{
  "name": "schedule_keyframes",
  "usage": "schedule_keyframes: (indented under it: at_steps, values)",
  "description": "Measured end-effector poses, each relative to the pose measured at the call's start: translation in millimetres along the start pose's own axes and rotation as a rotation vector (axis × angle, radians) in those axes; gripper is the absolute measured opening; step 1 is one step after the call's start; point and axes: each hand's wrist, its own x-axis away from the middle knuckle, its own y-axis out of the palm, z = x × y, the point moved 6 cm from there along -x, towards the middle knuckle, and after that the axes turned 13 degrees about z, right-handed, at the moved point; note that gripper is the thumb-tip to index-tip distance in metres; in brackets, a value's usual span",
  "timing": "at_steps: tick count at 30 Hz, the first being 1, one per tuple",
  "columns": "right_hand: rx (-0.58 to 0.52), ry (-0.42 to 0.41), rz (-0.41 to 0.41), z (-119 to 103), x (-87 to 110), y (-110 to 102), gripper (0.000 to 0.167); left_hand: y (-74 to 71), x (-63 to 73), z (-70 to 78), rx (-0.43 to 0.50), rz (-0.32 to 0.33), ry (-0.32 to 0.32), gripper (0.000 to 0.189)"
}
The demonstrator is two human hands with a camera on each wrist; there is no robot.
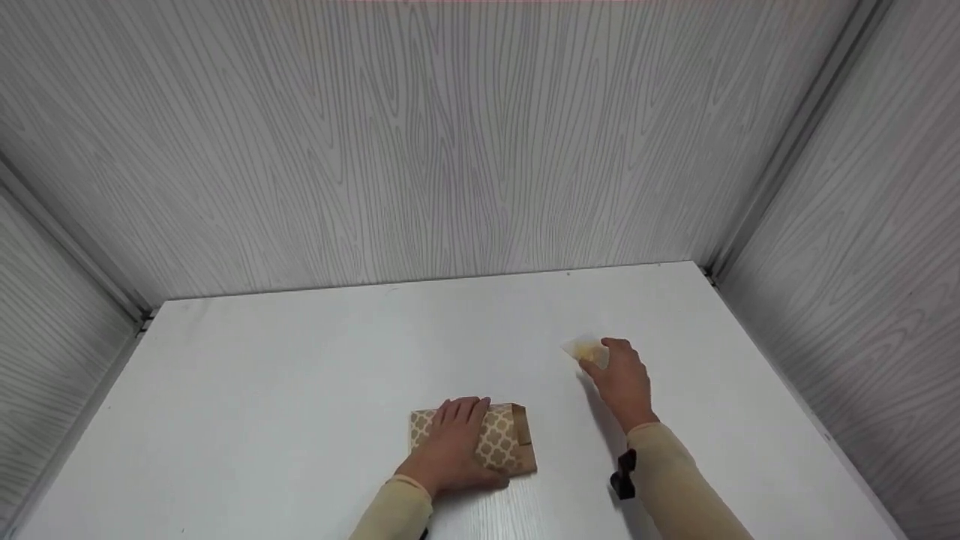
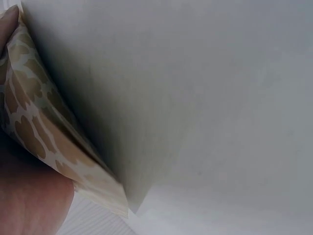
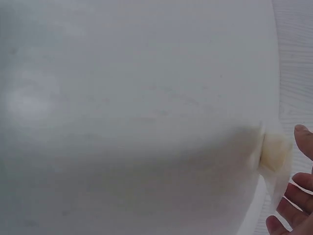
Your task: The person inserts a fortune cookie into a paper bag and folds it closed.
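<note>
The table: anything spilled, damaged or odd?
Nothing stands out. The table shows no visible spill; the bag, partly hidden under the left hand, and the packet by the right hand show no clear damage.

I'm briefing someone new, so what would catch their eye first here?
Probably the tan-and-white patterned packet under the left hand, on the near part of the white table. Next, the small translucent piece with a yellowish middle, farther back and rightward, at the right hand.
</note>
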Motion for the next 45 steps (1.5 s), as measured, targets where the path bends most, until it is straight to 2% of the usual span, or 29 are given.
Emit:
schedule_keyframes:
  at_steps: [5,10,14,19,26,33,45]
  values:
    - [0.025,0.019,-0.005,7.7,-1.8,7.6,0.06,-0.2,-0.4,0.7,-0.018,0.014,0.016,0.116]
    - [0.048,-0.027,-0.006,9.5,-0.8,9.9,0.053,-0.8,-0.6,0.8,-0.017,0.017,0.016,0.116]
    - [0.02,-0.043,-0.018,9.1,1.2,9.3,0.055,-0.1,-0.3,0.7,-0.008,0.015,0.012,0.117]
    - [-0.01,-0.005,-0.059,8.7,2.0,11.4,0.055,1.2,1.2,1.0,-0.011,0.023,0.016,0.116]
    - [-0.025,0.025,-0.064,10.7,1.8,10.5,0.053,2.4,-0.2,1.5,-0.034,0.027,0.015,0.116]
    - [-0.031,0.006,-0.061,10.1,-0.3,7.7,0.04,2.0,-0.5,-1.0,-0.022,0.016,0.01,0.117]
    - [0.012,-0.085,-0.068,9.5,1.0,8.9,0.058,1.6,0.9,0.7,-0.023,0.01,-0.005,0.117]
